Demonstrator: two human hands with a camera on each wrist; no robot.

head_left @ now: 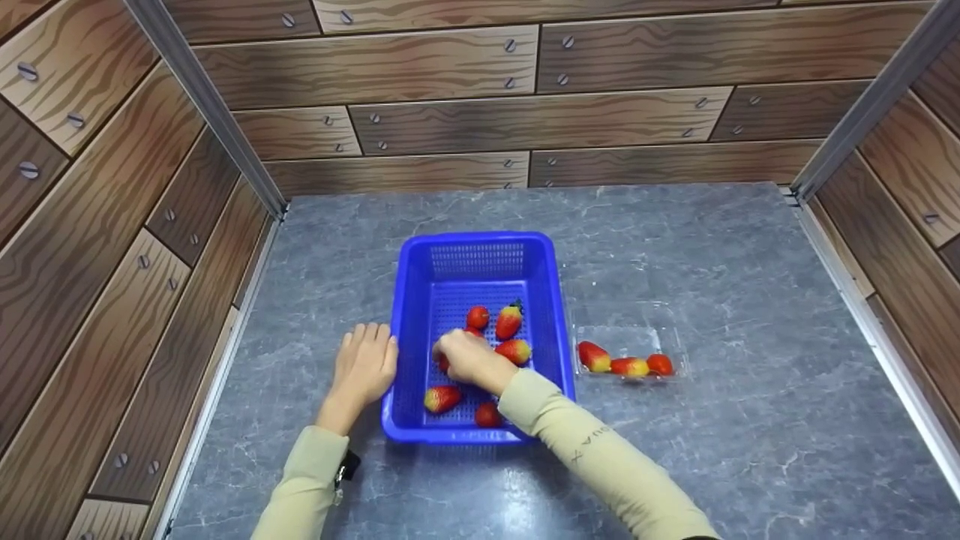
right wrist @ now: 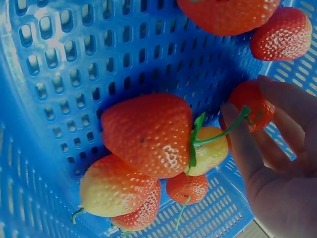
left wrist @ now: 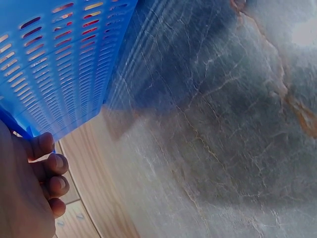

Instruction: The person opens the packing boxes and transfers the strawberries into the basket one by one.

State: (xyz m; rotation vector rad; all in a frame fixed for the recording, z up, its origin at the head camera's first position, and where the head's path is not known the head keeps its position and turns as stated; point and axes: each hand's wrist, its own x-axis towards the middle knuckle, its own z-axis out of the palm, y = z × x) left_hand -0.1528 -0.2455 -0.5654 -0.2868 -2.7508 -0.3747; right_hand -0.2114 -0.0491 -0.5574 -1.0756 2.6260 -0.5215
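Right hand [head_left: 469, 360] reaches inside the blue basket [head_left: 414, 315] with fingers curled around a strawberry [right wrist: 250, 106] at the basket floor, while left hand [head_left: 365, 367] rests flat, fingers straight, against the basket's outer left wall.

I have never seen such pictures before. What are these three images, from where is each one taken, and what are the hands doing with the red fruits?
No machine here: a person works with two bare hands. The large picture comes from a camera on the person's head, looking down at a grey table. The other two come from cameras on each wrist. A blue basket holds several strawberries; beside it, a clear plastic tray holds three more. The left hand rests flat against the basket's outer wall. The right hand is inside the basket, its fingers closing round one small strawberry.
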